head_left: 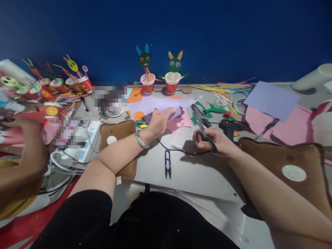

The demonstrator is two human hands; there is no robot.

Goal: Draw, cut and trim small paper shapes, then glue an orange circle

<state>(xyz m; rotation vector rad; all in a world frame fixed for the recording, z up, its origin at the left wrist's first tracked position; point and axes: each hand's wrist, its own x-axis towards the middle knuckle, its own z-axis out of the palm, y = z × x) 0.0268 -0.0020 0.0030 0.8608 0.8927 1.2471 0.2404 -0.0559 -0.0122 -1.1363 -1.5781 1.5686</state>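
Observation:
My left hand point(158, 122), with a pale bangle at the wrist, is closed on a sheet of light purple paper point(145, 105) in the middle of the table. To its right, my right hand point(207, 140) grips dark-handled scissors point(199, 119), whose blades point up and away from me. The blades are a little right of the purple paper and apart from it. Under and beside the purple sheet lies pink paper point(183, 122). An orange paper disc point(139, 116) is left of my left hand. Green paper scraps point(214, 109) lie beyond the scissors.
Small thread snips point(168, 164) lie in front. Two cup figures point(148, 83) stand by the wall. A black glue gun point(230, 128) sits right, near a brown cushion point(272, 155). Another brown cushion point(124, 131) and a power strip point(89, 141) are left, beside another person's arm point(31, 152).

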